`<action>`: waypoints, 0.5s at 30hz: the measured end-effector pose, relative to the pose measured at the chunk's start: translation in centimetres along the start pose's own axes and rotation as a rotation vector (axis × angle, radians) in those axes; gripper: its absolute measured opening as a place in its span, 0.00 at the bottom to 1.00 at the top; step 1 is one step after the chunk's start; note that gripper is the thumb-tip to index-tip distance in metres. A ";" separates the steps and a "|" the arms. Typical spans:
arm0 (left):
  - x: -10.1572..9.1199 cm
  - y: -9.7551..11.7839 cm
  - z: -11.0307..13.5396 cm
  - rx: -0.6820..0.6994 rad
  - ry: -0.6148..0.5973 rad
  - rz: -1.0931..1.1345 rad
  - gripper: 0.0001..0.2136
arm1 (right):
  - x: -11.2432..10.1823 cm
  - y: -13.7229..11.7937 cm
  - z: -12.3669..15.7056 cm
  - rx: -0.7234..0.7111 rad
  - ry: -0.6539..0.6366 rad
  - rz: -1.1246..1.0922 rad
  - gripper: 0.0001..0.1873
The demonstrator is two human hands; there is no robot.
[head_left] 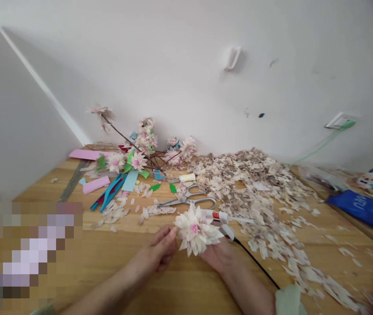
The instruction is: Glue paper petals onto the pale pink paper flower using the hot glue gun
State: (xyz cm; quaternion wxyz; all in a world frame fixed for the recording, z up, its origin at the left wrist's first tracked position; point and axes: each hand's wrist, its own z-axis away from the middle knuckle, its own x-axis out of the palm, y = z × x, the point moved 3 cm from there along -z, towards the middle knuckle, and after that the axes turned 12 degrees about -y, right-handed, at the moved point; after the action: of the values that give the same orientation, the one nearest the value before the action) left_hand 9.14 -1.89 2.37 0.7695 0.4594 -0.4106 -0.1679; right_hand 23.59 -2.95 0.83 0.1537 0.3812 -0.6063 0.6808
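Observation:
A handmade flower (195,231) with cream petals and a pink centre is held low over the wooden table (114,262). My right hand (218,256) grips it from beneath, fingers closed round its base. My left hand (160,251) pinches the flower's left petals with its fingertips. Right behind the flower lies a white glue gun (225,217) with a black cord (255,262) running toward me. Silver scissors (189,199) rest just beyond it.
A big heap of pale petal scraps (255,183) spreads across the table's right half. Finished flowers on brown branches (140,151) lie at the back left, with pink, blue and green paper strips (110,190). A blue packet (367,210) sits far right. White wall behind.

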 end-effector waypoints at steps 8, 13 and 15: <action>-2.1 -0.1 0.2 0.056 0.033 0.070 0.24 | -0.4 0.2 0.1 -0.012 0.019 0.012 0.16; -3.7 0.3 0.5 0.110 0.177 0.094 0.25 | -0.8 0.2 0.2 0.000 0.057 -0.003 0.14; -3.3 0.0 0.6 0.122 0.218 0.085 0.26 | -0.8 0.2 0.2 0.006 0.073 -0.007 0.13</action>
State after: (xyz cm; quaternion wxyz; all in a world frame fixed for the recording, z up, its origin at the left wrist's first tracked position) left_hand 6.72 -0.15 0.95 0.7865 0.5032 -0.3531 -0.0591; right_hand 24.04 -3.03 0.14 0.1769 0.3585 -0.5970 0.6956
